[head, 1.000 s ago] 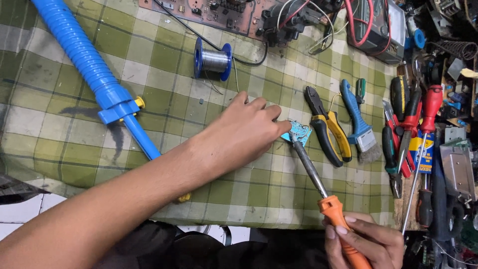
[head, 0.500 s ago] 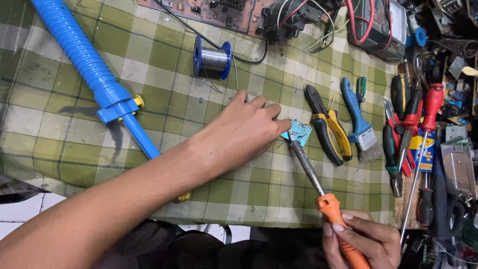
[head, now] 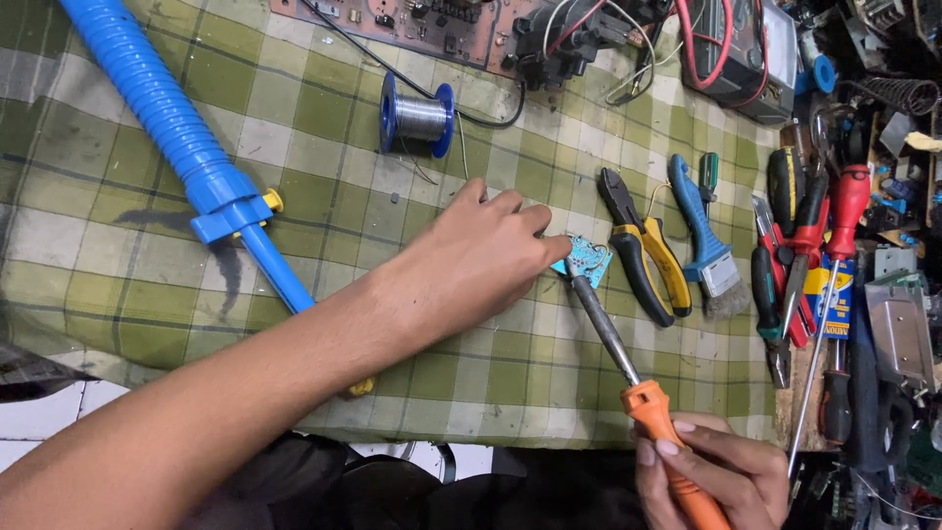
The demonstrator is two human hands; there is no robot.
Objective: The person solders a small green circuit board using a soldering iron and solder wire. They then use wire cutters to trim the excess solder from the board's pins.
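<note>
The single head camera is looking steeply down at the desk [head: 294,118] from close above its near edge.

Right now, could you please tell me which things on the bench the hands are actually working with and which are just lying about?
In use:
left hand pinning the small blue circuit board
right hand gripping the orange-handled soldering iron, tip at the board

Lying about:
solder spool
blue desoldering pump
yellow-handled pliers
blue-handled brush
red-handled screwdriver
</note>
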